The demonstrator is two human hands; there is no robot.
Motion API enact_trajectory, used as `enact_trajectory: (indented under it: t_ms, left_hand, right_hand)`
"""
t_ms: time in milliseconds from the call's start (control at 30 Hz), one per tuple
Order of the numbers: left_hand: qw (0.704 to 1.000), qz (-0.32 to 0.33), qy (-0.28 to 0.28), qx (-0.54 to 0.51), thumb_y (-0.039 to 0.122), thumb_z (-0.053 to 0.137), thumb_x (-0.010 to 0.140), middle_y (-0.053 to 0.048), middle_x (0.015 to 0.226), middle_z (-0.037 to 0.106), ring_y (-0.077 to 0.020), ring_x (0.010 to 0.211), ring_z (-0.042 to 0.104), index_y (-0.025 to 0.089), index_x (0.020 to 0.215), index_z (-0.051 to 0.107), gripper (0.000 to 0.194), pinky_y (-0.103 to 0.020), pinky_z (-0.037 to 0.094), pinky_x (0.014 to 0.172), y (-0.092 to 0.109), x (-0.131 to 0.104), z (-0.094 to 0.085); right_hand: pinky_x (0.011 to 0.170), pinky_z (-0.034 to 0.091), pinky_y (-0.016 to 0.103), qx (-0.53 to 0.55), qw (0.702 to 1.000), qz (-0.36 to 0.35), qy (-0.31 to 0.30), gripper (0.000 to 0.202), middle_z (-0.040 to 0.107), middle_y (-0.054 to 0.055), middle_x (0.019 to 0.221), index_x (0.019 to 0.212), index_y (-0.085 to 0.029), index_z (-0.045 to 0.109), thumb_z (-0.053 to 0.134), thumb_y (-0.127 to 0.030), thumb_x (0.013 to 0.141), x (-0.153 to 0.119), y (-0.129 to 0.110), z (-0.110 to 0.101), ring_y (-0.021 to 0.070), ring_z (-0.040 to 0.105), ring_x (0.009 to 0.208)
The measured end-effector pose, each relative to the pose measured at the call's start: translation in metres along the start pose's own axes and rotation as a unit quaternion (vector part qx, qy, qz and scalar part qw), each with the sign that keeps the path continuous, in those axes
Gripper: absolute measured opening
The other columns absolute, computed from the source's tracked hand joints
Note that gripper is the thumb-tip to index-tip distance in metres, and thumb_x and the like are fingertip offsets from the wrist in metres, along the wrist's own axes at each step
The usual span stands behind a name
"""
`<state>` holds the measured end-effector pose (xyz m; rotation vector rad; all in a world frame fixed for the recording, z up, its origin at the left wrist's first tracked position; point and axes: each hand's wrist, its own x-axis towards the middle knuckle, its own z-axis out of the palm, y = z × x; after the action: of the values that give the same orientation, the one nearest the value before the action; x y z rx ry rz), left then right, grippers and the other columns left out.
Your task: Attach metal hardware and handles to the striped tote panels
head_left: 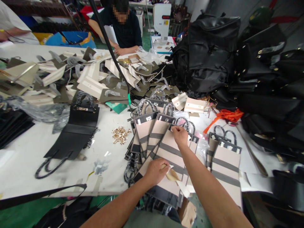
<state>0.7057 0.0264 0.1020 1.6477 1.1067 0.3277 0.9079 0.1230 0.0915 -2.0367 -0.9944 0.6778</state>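
Note:
My left hand [155, 172] is closed on a curled strip of white and tan paper [174, 176], which hangs over the lower part of a bag panel. Fingers pinched, my right hand [180, 136] touches the dark top edge of that beige bag panel [166, 148] with grey bands. Anything between its fingertips is too small to make out. Similar beige and black panels [144, 128] lie fanned underneath and to the left, with plastic-wrapped handles [146, 106] at their far ends. Two more banded panels [225, 158] lie to the right of my right forearm.
Gold metal fittings [121, 135] lie in a heap left of the panels. Farther left is an opened black bag piece [71, 133]. Olive and cream pieces [92, 79] cover the table's far side. Black bags [209, 53] pile up at right. A person [123, 31] sits opposite.

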Motion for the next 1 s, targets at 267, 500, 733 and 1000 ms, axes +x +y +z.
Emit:
enact_trajectory:
  t_ms: [267,500,733,1000]
  left_hand:
    - [1.000,0.002,0.005,0.004,0.029,0.063,0.085,-0.004,0.093,0.079,-0.0228,0.089,0.071,0.022,0.086,0.077,0.015,-0.030,0.049,0.081,-0.004,0.003,0.003]
    - [1.000,0.006,0.002,0.001,0.029,0.062,0.085,-0.004,0.089,0.078,-0.0224,0.087,0.070,0.022,0.082,0.074,0.015,-0.030,0.048,0.078,-0.002,0.000,0.001]
    - [1.000,0.010,0.002,-0.028,0.028,0.062,0.083,-0.003,0.085,0.075,-0.0215,0.084,0.068,0.021,0.078,0.073,0.013,-0.030,0.047,0.079,-0.002,-0.002,0.000]
    - [0.994,-0.030,0.014,-0.101,0.046,0.063,0.083,-0.001,0.069,0.066,-0.0185,0.070,0.060,0.018,0.076,0.068,0.029,-0.027,0.044,0.066,-0.003,0.004,-0.005]
  right_hand:
    - [0.080,0.046,0.035,-0.022,0.999,0.002,0.048,0.036,0.075,0.007,0.083,0.080,-0.021,0.077,0.053,-0.047,0.085,-0.004,0.002,0.017,0.0260,0.064,0.085]
    - [0.091,0.038,0.039,-0.050,0.990,-0.009,0.135,0.031,0.070,0.010,0.089,0.090,-0.020,0.074,0.053,-0.042,0.088,-0.015,0.002,0.036,0.0279,0.058,0.096]
    - [0.091,0.039,0.038,-0.027,0.987,-0.001,0.158,0.030,0.068,0.008,0.095,0.105,-0.020,0.070,0.049,-0.035,0.088,-0.014,0.003,0.037,0.0254,0.058,0.095]
    - [0.087,0.049,0.036,0.055,0.994,0.013,0.092,0.042,0.068,0.009,0.094,0.115,-0.015,0.068,0.051,-0.043,0.090,-0.033,-0.005,-0.003,0.0228,0.061,0.086]
